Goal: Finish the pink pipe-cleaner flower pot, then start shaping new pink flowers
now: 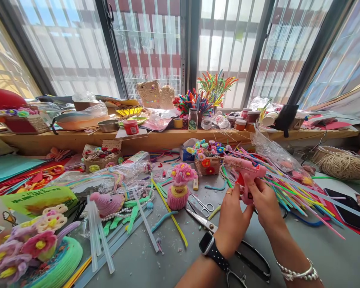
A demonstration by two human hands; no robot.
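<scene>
A pink hot glue gun is held up over the table by both hands, its nozzle end toward the left. My right hand wraps around its handle from the right. My left hand, with a watch on its wrist, is closed against the lower front of the gun near the red trigger; part of its grip is hidden. To the left stands a small pink pot of pipe-cleaner flowers. Large black-handled scissors lie partly beneath my left wrist, and smaller scissors rest beside the pot.
Clear glue sticks lie at the left near a crocheted pink figure. Bundled pipe cleaners spread across the right, by a phone and a twine ball. Behind, a flower basket sits below the crowded windowsill.
</scene>
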